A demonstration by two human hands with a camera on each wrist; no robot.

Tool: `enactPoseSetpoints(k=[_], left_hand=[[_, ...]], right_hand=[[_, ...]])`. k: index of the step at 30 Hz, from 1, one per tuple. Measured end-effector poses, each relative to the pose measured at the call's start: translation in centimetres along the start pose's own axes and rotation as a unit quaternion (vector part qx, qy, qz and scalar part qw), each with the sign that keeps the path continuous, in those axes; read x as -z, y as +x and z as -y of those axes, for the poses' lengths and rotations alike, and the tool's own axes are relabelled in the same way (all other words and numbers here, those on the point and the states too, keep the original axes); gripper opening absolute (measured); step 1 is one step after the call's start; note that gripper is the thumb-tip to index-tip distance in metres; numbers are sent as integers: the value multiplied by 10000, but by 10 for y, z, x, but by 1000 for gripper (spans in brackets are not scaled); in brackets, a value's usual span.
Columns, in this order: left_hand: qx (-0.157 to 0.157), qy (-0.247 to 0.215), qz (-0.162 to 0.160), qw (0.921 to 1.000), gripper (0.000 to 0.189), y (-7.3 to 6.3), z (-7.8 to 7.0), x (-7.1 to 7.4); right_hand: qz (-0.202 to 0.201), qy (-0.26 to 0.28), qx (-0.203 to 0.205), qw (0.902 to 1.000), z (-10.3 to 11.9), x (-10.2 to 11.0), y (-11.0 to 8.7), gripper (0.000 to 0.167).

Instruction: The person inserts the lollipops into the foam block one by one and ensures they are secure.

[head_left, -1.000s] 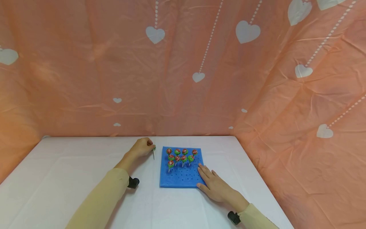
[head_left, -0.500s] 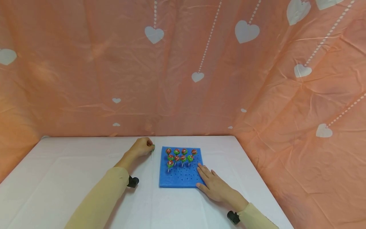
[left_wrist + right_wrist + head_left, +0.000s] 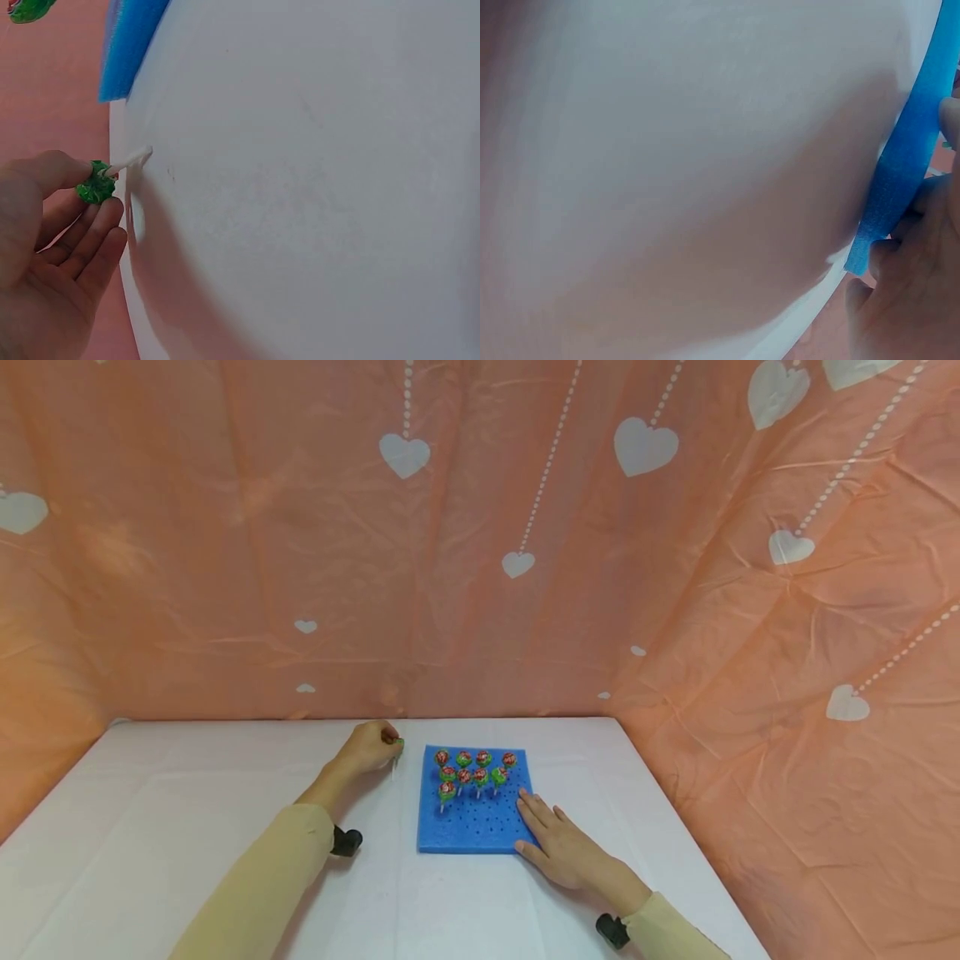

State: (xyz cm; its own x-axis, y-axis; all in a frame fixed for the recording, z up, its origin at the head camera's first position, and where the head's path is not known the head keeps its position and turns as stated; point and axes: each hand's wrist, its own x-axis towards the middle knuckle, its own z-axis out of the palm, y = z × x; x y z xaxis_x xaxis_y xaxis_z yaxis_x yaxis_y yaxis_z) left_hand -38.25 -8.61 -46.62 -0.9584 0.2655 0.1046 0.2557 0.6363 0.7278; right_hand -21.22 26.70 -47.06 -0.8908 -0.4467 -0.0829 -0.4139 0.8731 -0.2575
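Note:
My left hand (image 3: 370,747) is left of the blue foam board, pinching a lollipop (image 3: 96,182) by its green-wrapped head between thumb and fingers. The lollipop's white stick (image 3: 129,160) points down toward the tabletop; whether its tip touches cannot be told. On the far half of the blue foam board (image 3: 472,839) several lollipops (image 3: 447,790) with red and green wrappers stand upright in holes. The board's right edge lies under my right hand (image 3: 566,852), whose fingers rest on it nearly straight. In the right wrist view those fingers (image 3: 885,259) appear along the board's blue side.
A white cloth (image 3: 225,793) covers the table. Rows of small holes (image 3: 487,818) mark the near half of the board. Behind and to the right hangs an orange curtain (image 3: 465,635) with white hearts. Each wrist carries a small black camera (image 3: 347,841).
The lower end of the held lollipop's stick has swung slightly left, while my left hand has barely moved. My right hand stays on the board, and the standing lollipops are unchanged.

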Motion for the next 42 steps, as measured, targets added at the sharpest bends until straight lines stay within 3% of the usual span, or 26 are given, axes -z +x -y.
enactPoseSetpoints(k=[9, 19, 28, 42], left_hand=[[42, -425, -156, 9990, 27, -9, -4, 4], [-325, -610, -529, 9962, 24, -21, -12, 6], [-402, -931, -717, 9923, 29, -39, -22, 10], [-1260, -1371, -1156, 9757, 29, -62, -45, 7]], right_hand=[[4, -23, -30, 10000, 0, 0, 0, 72], [13, 36, -58, 10000, 0, -1, 0, 72], [-33, 6, -9, 10000, -2, -2, -1, 72], [-19, -29, 21, 10000, -1, -2, -1, 72]])
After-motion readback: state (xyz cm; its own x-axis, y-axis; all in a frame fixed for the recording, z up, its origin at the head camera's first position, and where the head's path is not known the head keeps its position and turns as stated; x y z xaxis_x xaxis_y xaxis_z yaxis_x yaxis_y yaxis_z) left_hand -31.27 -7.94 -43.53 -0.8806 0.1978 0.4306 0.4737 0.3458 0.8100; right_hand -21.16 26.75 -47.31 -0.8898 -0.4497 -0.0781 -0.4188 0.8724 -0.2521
